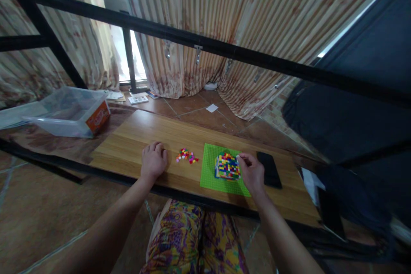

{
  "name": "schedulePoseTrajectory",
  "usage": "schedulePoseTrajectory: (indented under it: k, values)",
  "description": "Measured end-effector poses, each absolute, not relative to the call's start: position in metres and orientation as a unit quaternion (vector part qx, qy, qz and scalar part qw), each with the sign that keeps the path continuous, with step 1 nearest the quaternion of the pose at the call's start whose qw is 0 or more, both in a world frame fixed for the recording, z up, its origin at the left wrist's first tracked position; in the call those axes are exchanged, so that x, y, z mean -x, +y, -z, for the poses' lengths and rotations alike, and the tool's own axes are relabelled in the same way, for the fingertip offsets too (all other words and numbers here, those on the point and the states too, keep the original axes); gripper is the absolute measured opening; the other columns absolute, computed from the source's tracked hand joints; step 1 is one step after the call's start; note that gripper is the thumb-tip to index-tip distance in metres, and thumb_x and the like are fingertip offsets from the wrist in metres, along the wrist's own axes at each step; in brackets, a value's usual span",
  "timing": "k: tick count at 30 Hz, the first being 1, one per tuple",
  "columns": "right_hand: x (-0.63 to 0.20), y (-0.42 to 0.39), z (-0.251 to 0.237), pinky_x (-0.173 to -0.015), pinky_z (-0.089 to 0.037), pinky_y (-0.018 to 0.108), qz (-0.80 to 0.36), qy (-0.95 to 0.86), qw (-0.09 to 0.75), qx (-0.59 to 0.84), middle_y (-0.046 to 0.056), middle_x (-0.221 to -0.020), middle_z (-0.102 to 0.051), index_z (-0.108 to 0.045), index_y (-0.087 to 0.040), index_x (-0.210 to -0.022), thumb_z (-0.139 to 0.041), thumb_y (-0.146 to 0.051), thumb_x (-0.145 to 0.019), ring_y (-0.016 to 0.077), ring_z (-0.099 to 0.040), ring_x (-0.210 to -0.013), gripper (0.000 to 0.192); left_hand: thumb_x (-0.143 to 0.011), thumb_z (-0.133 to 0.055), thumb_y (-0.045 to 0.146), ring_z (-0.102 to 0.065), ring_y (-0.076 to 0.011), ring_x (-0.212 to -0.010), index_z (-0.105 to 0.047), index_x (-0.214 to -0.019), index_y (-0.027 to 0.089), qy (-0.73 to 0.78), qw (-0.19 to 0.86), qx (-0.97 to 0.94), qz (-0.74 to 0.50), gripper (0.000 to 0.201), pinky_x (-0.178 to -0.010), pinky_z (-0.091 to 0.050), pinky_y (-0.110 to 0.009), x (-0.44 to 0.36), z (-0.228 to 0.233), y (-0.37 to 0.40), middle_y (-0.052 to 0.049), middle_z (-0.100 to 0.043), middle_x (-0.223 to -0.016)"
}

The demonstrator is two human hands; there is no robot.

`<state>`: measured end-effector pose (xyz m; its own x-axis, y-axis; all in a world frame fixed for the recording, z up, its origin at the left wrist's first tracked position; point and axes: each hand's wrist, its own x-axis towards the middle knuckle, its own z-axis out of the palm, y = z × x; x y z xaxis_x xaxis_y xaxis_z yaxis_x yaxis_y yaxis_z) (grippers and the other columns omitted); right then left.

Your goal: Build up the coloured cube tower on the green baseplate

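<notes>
Brick block point(227, 166), a many-coloured cube of small studded bricks, stands on the green baseplate point(212, 171), toward that plate's far right part. Largest of all is the wooden tabletop point(135, 137), a long board running from the left toward the right, with the baseplate lying right of its middle and reaching almost to the near edge. At the far left corner, off the board on a darker surface, sits a clear plastic tub point(69, 111) with an orange label on its end. A black phone point(269, 169) lies flat on the board just right of the baseplate, well short of the right edge.

The right hand point(252, 173) rests over the baseplate's right edge, its fingertips point(240, 159) pinched together against the upper right corner of the brick block; whether a single small brick sits between them is too small to tell. The left hand point(153, 160) lies on the board left of the middle, near the near edge, fingers curled loosely under into a soft fist, holding nothing that shows. Between that hand and the baseplate is a little scatter of loose bricks point(186, 156), red, pink, yellow and green, just beside the plate's left edge and apart from both hands.
</notes>
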<state>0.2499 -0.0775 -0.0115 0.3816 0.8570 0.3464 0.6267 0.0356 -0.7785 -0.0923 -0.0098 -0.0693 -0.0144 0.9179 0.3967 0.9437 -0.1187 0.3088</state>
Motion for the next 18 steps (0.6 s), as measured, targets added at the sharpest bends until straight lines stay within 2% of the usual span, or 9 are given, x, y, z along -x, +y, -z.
schedulePoseTrajectory:
  k: [7,12,18]
  values:
    - [-0.249,-0.062,0.018,-0.074,-0.047,0.032,-0.128,-0.623,0.416,0.65,0.005,-0.086,-0.07,-0.069,-0.022,-0.083,-0.053,-0.043,-0.086,0.0188,-0.061,-0.078,0.027,-0.09,-0.045,0.029,-0.056,-0.0324,-0.114,-0.064,-0.107,0.014,-0.659,0.032,0.702,0.268,0.03,-0.099,-0.041,-0.047,0.094,0.071,-0.009,-0.016,-0.064,-0.121]
    - [-0.25,-0.058,0.019,-0.082,-0.045,0.035,-0.111,-0.644,0.407,0.638,0.005,-0.087,-0.07,-0.069,-0.023,-0.083,-0.052,-0.041,-0.087,0.0208,-0.061,-0.086,0.025,-0.09,-0.045,0.029,-0.056,-0.0331,-0.113,-0.064,-0.108,0.014,-0.657,0.035,0.702,0.271,0.03,-0.099,-0.041,-0.048,0.094,0.072,-0.008,-0.017,-0.065,-0.12]
    - [-0.25,-0.056,0.02,-0.081,-0.045,0.035,-0.122,-0.655,0.403,0.628,0.004,-0.087,-0.07,-0.07,-0.024,-0.084,-0.053,-0.04,-0.087,0.0201,-0.061,-0.085,0.023,-0.09,-0.045,0.029,-0.057,-0.0333,-0.113,-0.064,-0.107,0.014,-0.657,0.036,0.703,0.27,0.03,-0.098,-0.042,-0.049,0.094,0.072,-0.008,-0.017,-0.065,-0.121]
